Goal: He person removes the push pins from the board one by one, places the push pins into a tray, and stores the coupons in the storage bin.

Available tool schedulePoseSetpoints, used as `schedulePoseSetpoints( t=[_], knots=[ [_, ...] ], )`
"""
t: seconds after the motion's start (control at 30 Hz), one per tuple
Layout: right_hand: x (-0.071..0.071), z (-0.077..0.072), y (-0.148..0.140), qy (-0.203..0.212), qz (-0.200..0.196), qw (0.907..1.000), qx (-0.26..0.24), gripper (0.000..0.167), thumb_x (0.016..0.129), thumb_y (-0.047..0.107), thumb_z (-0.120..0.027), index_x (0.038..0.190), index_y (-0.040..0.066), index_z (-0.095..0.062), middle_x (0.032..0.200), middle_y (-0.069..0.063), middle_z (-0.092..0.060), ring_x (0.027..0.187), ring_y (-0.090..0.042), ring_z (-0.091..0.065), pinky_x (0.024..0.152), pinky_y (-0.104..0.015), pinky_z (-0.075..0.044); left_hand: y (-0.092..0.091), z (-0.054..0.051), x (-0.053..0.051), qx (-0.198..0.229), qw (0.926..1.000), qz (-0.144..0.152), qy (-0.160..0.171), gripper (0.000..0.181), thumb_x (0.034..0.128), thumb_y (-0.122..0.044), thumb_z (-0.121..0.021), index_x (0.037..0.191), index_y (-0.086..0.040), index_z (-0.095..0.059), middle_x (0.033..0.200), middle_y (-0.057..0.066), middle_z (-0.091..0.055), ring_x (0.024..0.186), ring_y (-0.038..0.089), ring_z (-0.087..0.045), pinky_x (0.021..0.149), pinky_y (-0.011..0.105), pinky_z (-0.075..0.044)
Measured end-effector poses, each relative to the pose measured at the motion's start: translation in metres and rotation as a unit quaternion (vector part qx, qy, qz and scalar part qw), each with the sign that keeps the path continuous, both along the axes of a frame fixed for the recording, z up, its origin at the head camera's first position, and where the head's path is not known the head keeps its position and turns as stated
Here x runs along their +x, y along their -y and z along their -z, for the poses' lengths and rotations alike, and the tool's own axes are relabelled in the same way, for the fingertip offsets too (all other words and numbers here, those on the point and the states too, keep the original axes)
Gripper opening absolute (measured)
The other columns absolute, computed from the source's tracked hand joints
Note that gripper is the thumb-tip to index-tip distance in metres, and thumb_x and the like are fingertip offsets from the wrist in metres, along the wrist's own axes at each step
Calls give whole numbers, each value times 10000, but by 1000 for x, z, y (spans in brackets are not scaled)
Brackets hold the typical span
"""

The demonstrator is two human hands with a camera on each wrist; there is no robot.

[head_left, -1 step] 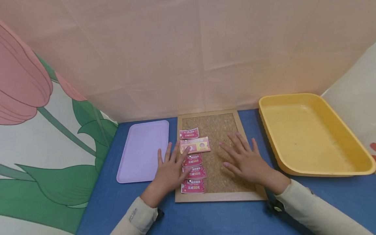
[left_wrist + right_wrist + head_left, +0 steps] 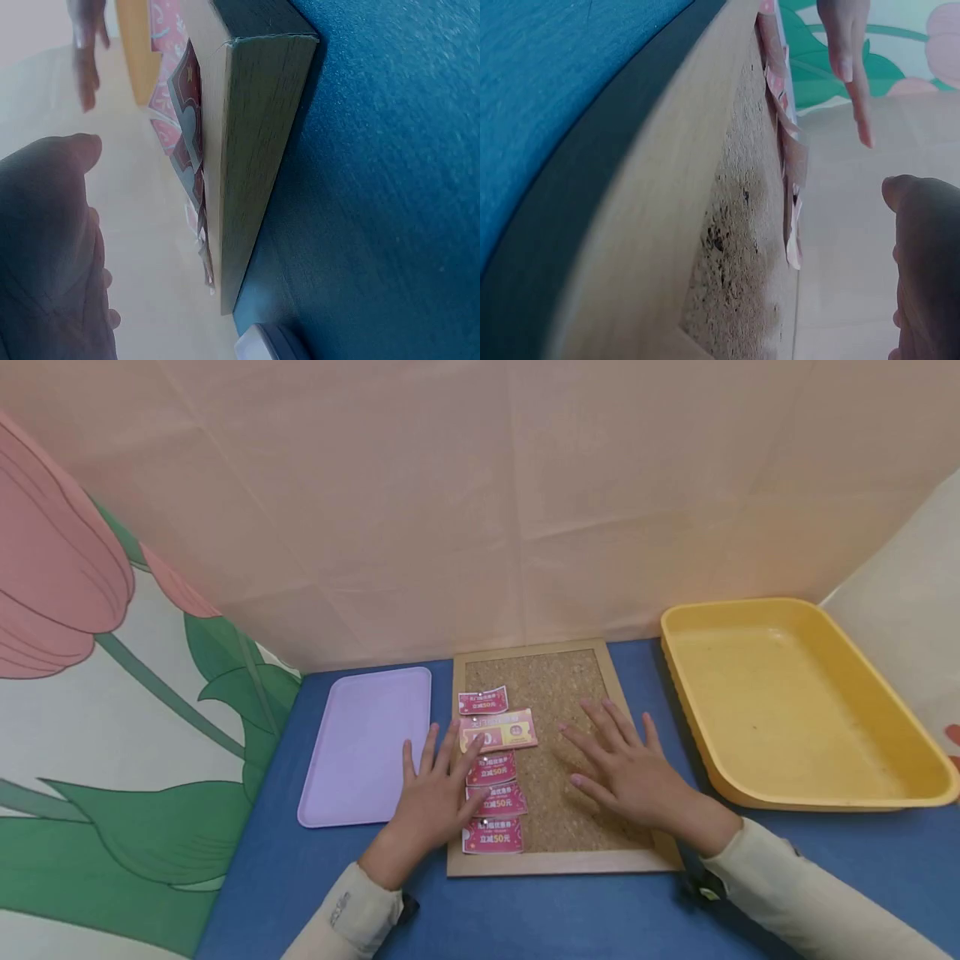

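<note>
A wood-framed cork board (image 2: 551, 677) lies on the blue table. Down its left side runs a column of several paper coupons: pink ones, such as the lowest coupon (image 2: 492, 837), and one yellow-and-pink coupon (image 2: 517, 732) second from the top. Spread fingers mark my left hand (image 2: 433, 802), which hovers over the board's left edge and partly covers some coupons. Over bare cork on the right is my right hand (image 2: 637, 777), its fingers also spread. Both wrist views show the hands raised off the board, holding nothing. Coupon edges (image 2: 791, 150) curl up from the cork.
Left of the board lies a flat lilac tray (image 2: 367, 752). A deep yellow tray (image 2: 795, 718) stands to the right. Behind the blue table (image 2: 540, 918) rises a pale peach cloth wall (image 2: 420, 510), with a tulip-printed panel (image 2: 150, 710) at the left.
</note>
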State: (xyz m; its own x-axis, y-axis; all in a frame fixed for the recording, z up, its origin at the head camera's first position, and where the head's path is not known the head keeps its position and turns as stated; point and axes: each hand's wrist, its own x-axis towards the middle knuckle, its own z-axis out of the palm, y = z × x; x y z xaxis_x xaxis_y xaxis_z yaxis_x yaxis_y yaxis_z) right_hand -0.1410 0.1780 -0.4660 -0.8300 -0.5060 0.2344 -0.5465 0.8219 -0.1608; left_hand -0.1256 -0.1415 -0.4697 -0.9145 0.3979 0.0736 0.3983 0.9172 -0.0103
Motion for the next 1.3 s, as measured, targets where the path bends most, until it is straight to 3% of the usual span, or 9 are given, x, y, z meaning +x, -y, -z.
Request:
schedulePoseSetpoints(
  t=[0.27, 0.5, 0.77, 0.93, 1.13, 1.3],
  knots=[
    [3, -2, 2, -38, -27, 9999, -102, 722, 927, 557, -534, 1544, 333, -234, 1630, -33, 41, 1472, -323, 69, 1065, -676, 60, 1, -5, 2, 149, 9999, -26, 19, 753, 957, -631, -355, 1558, -347, 0, 1627, 81, 61, 1469, 357, 63, 1078, 673, 17],
    [4, -5, 7, -289, -179, 9990, -296, 685, 935, 538, -529, 1528, 272, -311, 1629, -45, -38, 1476, -326, 15, 1086, -661, 21, 6, -8, 1, 508, 9982, -26, -333, 776, 951, -595, -429, 1571, -275, -88, 1629, 59, 48, 1474, 340, -21, 1088, 663, -31],
    [11, -14, 26, -262, -417, 9963, -709, 693, 939, 453, -582, 1530, 246, -286, 1606, -52, -156, 1467, -313, -96, 1120, -605, -43, 7, -27, 14, 1136, 9897, 275, -832, 754, 933, -439, -583, 1539, -124, -264, 1578, 47, -278, 1436, 267, -257, 1127, 531, -197],
    [14, -20, 40, -312, -631, 9932, -927, 721, 933, 428, -600, 1539, 223, -267, 1596, -51, -192, 1454, -313, -154, 1107, -606, -99, 3, -41, 21, 1460, 9842, 268, -966, 673, 941, -406, -584, 1503, -113, -358, 1528, 36, -379, 1414, 236, -315, 1119, 475, -252],
    [17, -22, 52, -338, -696, 9919, -1008, 717, 941, 464, -567, 1540, 227, -253, 1582, -61, -232, 1441, -289, -203, 1080, -598, -209, -1, -52, 30, 1720, 9814, 234, -825, 609, 935, -391, -611, 1458, -129, -443, 1416, 62, -515, 1310, 233, -464, 1053, 428, -377],
    [21, -24, 63, -99, -694, 9912, -1124, 704, 957, 510, -517, 1546, 256, -227, 1591, -24, -217, 1455, -258, -168, 1102, -600, -167, -3, -60, 38, 1684, 9847, -18, -444, 520, 923, -413, -637, 1344, -116, -571, 1244, 77, -627, 1159, 234, -586, 918, 417, -496]
  ],
)
